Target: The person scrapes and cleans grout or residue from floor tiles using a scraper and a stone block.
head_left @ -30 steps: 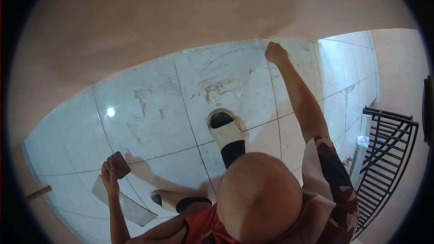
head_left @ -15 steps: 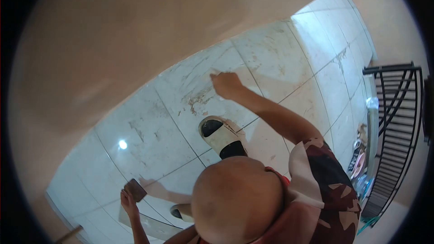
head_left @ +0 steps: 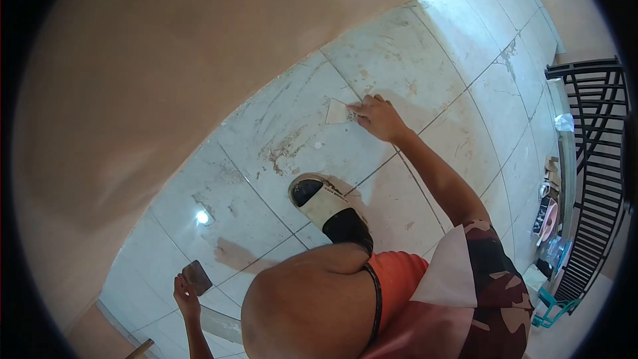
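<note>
My right hand [head_left: 381, 118] is low over the tiled floor [head_left: 372, 166], its fingers closed on the edge of a thin, pale, flat square piece [head_left: 337, 112]. The piece lies against a tile streaked with brown dirt [head_left: 282, 153]. At the lower left, my left hand [head_left: 188, 298] grips a dark brown, flat rectangular piece [head_left: 197, 278] held above the floor. What either piece is made of cannot be told.
A plain wall [head_left: 199, 46] borders the floor. My shoe [head_left: 322, 203] and bent knee are in the middle. On the right stand a black metal railing [head_left: 598, 179], a plastic bottle [head_left: 553, 251] and a green plastic frame [head_left: 551, 309]. A wooden stick [head_left: 139, 349] shows at the lower left.
My right hand has moved right, away from the wall, and the pale piece under its fingers now shows clearly. The view has shifted slightly; my left hand still holds the brown piece.
</note>
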A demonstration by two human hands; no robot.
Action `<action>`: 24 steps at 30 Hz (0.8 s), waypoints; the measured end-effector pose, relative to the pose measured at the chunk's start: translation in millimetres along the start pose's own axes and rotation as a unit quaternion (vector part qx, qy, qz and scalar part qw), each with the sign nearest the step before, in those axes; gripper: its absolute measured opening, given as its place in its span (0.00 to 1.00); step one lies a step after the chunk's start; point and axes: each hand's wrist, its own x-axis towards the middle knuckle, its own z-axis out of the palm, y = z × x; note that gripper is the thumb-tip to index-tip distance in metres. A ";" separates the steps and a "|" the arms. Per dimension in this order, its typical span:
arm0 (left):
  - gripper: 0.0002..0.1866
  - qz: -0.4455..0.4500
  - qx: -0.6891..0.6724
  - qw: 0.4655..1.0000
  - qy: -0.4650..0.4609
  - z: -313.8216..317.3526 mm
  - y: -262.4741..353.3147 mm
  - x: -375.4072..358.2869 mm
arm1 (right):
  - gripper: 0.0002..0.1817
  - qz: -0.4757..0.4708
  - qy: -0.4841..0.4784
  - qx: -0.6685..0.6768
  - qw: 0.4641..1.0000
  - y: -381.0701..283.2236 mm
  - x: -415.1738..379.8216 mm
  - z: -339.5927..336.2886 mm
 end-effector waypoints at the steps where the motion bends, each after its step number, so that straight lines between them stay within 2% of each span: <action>1: 0.05 -0.021 -0.003 1.000 -0.023 1.2 5.9 5.3 | 0.26 0.019 0.034 -0.004 0.999 6.0 10.4 2.3; 2: 0.06 -0.041 -0.005 0.998 -0.046 3.3 18.5 13.1 | 0.25 0.038 0.068 -0.008 0.997 11.6 22.8 3.2; 4: 0.06 -0.026 -0.013 0.999 -0.034 20.9 40.3 11.8 | 0.27 0.124 0.110 0.127 0.978 24.6 57.5 4.0; 6: 0.04 -0.046 -0.009 0.999 -0.009 37.9 51.7 6.8 | 0.38 0.228 0.069 0.340 0.910 32.8 96.7 -1.7; 7: 0.02 -0.044 0.020 0.998 -0.047 35.6 72.8 7.5 | 0.38 0.228 0.069 0.343 0.909 27.6 112.1 -6.0; 9: 0.02 -0.040 0.023 0.997 -0.054 36.4 68.8 5.8 | 0.44 0.307 0.064 0.568 0.761 15.1 138.2 -13.2; 10: 0.03 -0.037 0.025 0.997 -0.062 37.2 64.7 3.5 | 0.44 0.307 0.061 0.570 0.760 14.3 149.2 -8.3; 12: 0.03 -0.040 0.019 0.997 -0.056 34.9 59.4 1.7 | 0.47 0.290 0.062 0.626 0.721 13.3 167.4 4.1; 16: 0.04 -0.063 -0.029 0.997 -0.025 31.8 62.0 0.0 | 0.50 0.262 0.078 0.651 0.709 0.6 180.8 15.7; 18: 0.05 -0.070 -0.055 0.996 -0.015 31.3 57.6 -1.0 | 0.40 0.269 0.113 0.662 0.690 -8.7 181.9 15.6; 19: 0.06 -0.075 -0.062 0.995 -0.012 30.3 54.7 -1.3 | 0.40 0.269 0.113 0.663 0.690 -8.4 182.8 18.9; 21: 0.06 -0.078 -0.070 0.994 -0.008 29.6 51.2 -1.7 | 0.28 0.257 0.092 0.712 0.647 -7.5 184.2 24.1; 24: 0.07 -0.098 -0.080 0.992 -0.015 29.3 52.1 -2.4 | 0.22 0.254 0.086 0.715 0.645 -20.5 183.5 25.1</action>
